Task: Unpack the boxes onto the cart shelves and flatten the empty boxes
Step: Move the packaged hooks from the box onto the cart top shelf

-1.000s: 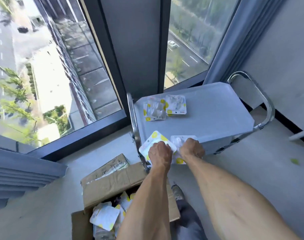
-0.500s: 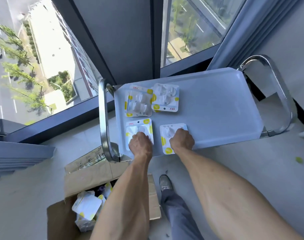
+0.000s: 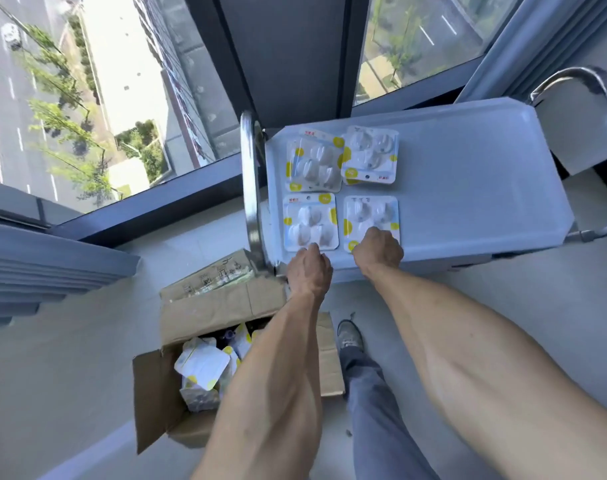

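Observation:
Four white-and-yellow blister packs lie in a two-by-two block at the left end of the pale blue cart top shelf (image 3: 468, 188). My left hand (image 3: 309, 268) is at the shelf's near edge, its curled fingers just off the near-left pack (image 3: 310, 221). With its fingers over the near edge of the near-right pack (image 3: 371, 213), my right hand (image 3: 378, 251) still touches it. The far-left pack (image 3: 314, 164) and far-right pack (image 3: 369, 155) lie untouched. An open cardboard box (image 3: 156, 410) on the floor below my left arm holds several more packs (image 3: 201, 365).
The cart's chrome handle (image 3: 250, 188) stands between the box and the shelf; a second handle (image 3: 589, 84) is at the far right. Floor-to-ceiling windows and a dark pillar are right behind the cart. My shoe (image 3: 349, 336) and trouser leg are beside the box.
Both packs have gone from the shelf's near edge to lying flat in front of the two earlier ones. My hands have drawn back toward the near edge, the left one off its pack.

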A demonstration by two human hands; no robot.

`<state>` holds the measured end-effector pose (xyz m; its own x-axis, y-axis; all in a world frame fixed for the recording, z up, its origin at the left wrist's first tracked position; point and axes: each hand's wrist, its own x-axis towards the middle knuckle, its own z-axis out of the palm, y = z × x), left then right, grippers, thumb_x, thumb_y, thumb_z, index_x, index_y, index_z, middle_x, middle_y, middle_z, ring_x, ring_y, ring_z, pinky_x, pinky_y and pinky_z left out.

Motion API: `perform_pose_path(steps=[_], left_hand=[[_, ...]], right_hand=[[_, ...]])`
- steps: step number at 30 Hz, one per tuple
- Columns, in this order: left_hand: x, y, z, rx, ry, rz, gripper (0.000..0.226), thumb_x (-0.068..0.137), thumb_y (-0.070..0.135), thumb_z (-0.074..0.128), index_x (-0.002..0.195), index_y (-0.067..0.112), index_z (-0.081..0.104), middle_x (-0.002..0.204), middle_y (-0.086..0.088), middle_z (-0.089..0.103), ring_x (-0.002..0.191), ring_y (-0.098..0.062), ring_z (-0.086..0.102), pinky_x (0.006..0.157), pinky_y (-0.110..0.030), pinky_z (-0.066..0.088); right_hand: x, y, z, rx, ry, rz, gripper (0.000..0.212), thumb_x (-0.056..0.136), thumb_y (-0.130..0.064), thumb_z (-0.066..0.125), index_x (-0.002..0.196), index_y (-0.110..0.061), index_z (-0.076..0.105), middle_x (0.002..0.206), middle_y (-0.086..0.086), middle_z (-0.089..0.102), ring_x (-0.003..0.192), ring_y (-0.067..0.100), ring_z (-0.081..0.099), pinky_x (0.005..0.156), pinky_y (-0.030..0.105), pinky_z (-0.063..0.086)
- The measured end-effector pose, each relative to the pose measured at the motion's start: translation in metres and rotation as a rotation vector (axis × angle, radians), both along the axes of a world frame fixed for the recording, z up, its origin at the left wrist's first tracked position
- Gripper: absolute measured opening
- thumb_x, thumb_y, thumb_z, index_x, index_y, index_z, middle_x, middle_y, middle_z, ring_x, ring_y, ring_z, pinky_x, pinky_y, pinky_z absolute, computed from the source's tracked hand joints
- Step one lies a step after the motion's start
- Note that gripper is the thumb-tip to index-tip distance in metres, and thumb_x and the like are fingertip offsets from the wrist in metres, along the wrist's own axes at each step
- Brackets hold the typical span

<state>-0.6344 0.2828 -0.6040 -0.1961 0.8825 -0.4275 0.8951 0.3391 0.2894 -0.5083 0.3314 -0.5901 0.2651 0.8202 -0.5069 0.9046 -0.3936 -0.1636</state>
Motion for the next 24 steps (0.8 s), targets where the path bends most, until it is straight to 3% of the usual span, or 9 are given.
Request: perform_pose_path(steps=[7,12,17,24], left_hand=[[-0.079,-0.114,0.002,0.004,-0.116,-0.004,0.024,0.093,0.019,0.044,0.102,0.009,0.064,0.103,-0.018,0.067,0.098,-0.038,0.061,0.073,-0.036,0.042],[-0.176,-0.212,-0.026,-0.153,-0.057,0.068,0.012,0.088,0.013,0.045,0.085,0.011,0.056,0.099,-0.019,0.067,0.094,-0.04,0.062,0.068,-0.036,0.041],[-0.26,-0.276,-0.101,-0.288,0.021,0.252,0.024,0.092,0.016,0.049,0.11,0.007,0.062,0.114,-0.016,0.065,0.109,-0.036,0.06,0.08,-0.036,0.044],[-0.308,-0.311,-0.234,-0.334,0.043,0.382,0.027,0.093,0.024,0.052,0.114,0.007,0.057,0.119,-0.015,0.058,0.11,-0.033,0.058,0.077,-0.035,0.041]], right_hand=[[-0.079,-0.11,0.0,-0.099,0.041,-0.038,0.039,0.088,-0.023,0.06,0.124,-0.008,0.06,0.128,0.016,0.06,0.118,0.035,0.059,0.093,0.039,0.049],[-0.162,-0.209,-0.041,-0.165,0.05,-0.019,0.036,0.085,-0.019,0.058,0.12,-0.012,0.063,0.126,0.014,0.061,0.116,0.033,0.06,0.087,0.035,0.047],[-0.237,-0.274,-0.123,-0.262,0.01,0.072,0.036,0.086,-0.02,0.062,0.12,-0.01,0.064,0.126,0.013,0.061,0.116,0.03,0.061,0.086,0.033,0.047],[-0.293,-0.308,-0.267,-0.314,0.011,0.28,0.031,0.091,-0.023,0.061,0.12,-0.01,0.06,0.125,0.014,0.058,0.116,0.033,0.057,0.078,0.033,0.041]])
